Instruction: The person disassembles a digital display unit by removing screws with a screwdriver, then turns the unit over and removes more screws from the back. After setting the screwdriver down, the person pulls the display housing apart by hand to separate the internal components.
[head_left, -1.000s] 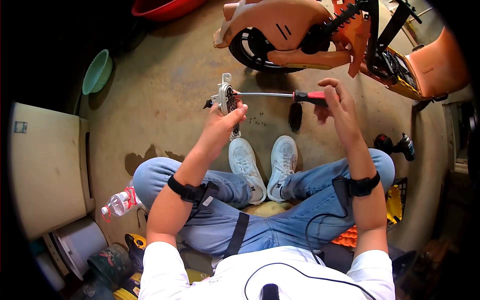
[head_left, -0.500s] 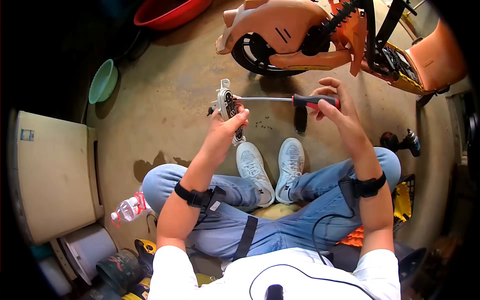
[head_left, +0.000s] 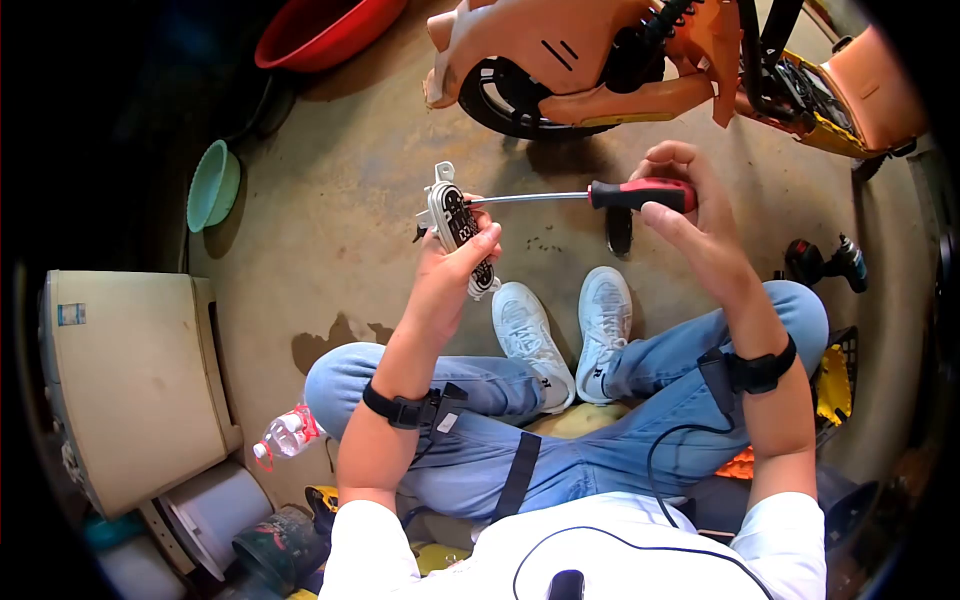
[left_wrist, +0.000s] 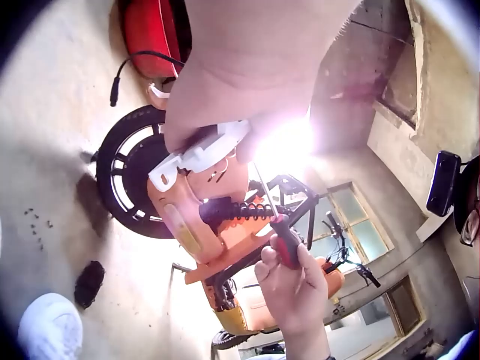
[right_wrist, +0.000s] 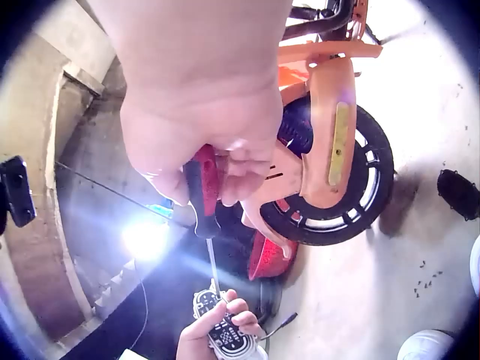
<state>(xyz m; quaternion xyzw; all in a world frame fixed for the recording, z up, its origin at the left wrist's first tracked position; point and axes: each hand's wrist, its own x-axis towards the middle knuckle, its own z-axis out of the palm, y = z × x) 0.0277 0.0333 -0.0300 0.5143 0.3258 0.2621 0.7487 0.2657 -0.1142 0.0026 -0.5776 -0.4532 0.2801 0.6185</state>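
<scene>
An oval white part with a black patterned face (head_left: 459,224) is gripped by my left hand (head_left: 447,275), thumb across its face. My right hand (head_left: 704,225) holds a red and black screwdriver (head_left: 643,195) by its handle, thumb and fingers around it. The shaft runs level to the left, its tip at the part's right edge, near my left fingertips. In the right wrist view the screwdriver (right_wrist: 202,187) points down at the part (right_wrist: 229,335). The left wrist view shows the part's white bracket (left_wrist: 201,159) beneath my left hand (left_wrist: 240,90).
An orange scooter (head_left: 580,60) stands ahead, with a black oval piece (head_left: 620,232) and small scattered bits (head_left: 541,243) on the floor. A cordless drill (head_left: 825,264) lies right. Left are a green basin (head_left: 214,187), a red basin (head_left: 325,30), a bottle (head_left: 288,434) and a cream cabinet (head_left: 140,370).
The head view has shifted. My right fingers have changed position around the screwdriver handle, while my left hand keeps its grip on the white part and the tip stays at its edge.
</scene>
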